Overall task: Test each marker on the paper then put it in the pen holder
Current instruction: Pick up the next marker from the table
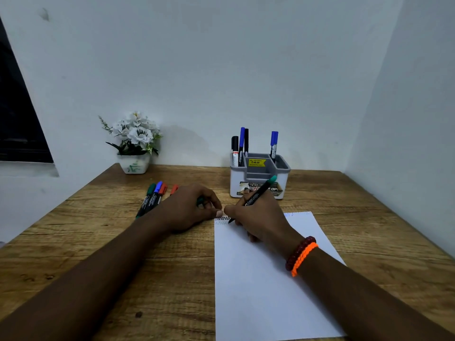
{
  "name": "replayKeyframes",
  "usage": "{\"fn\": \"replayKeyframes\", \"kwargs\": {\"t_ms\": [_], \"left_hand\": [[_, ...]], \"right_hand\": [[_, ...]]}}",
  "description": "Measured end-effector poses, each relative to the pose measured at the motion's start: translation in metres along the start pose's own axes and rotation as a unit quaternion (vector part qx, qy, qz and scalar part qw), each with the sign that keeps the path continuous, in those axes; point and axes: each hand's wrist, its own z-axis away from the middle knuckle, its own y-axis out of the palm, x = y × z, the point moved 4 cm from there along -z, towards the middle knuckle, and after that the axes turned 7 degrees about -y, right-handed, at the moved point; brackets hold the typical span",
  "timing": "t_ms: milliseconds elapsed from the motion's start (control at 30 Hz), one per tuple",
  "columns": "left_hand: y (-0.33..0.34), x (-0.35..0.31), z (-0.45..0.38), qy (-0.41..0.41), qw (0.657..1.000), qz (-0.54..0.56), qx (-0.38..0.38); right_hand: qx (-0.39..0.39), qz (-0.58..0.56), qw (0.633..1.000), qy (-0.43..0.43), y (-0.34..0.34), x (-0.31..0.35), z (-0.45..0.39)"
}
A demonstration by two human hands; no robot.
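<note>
While the right hand (256, 217) grips a green marker (258, 193) with its tip on the far left corner of the paper (258, 291), a few things could go wrong. Going from big to small, the tabletop (98, 254) comes first. It is closed in by walls at 12 o'clock and 3 o'clock, so the only open room is bare wood at 9 o'clock and toward the person at 6 o'clock.

Next is the paper. Its left edge lies just beside the left hand (192, 207), and nothing holds the sheet down except the writing hand. A hard push of the tip could slide it or wrinkle it.

Then comes the pen holder (258, 178), at 12 o'clock from the writing hand and very near. Markers already stand in its back parts. A fast lift of the green marker could bump it or knock those markers over.

The left hand is curled around something small and green, most likely the cap. If it drops, it could roll away.

Smallest are the loose markers (154, 196) at 10 o'clock, lying close together behind the left hand. A careless reach could send them rolling off the left edge. The zigzag test marks sit right at the paper's top edge, so the tip could slip onto the wood.
</note>
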Motion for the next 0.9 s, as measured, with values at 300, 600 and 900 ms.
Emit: {"fn": "replayKeyframes", "kwargs": {"t_ms": [300, 600, 900], "left_hand": [[0.000, 0.002, -0.001, -0.001, 1.000, -0.004, 0.002], [0.001, 0.003, -0.002, -0.006, 1.000, -0.001, 0.006], [0.001, 0.002, -0.002, 0.000, 1.000, -0.006, 0.008]], "right_hand": [[-0.001, 0.008, 1.000, 0.004, 0.000, 0.001, 0.001], [0.034, -0.055, 0.997, 0.032, -0.009, 0.011, 0.011], [0.038, -0.018, 0.999, 0.011, -0.009, 0.012, 0.012]]}}
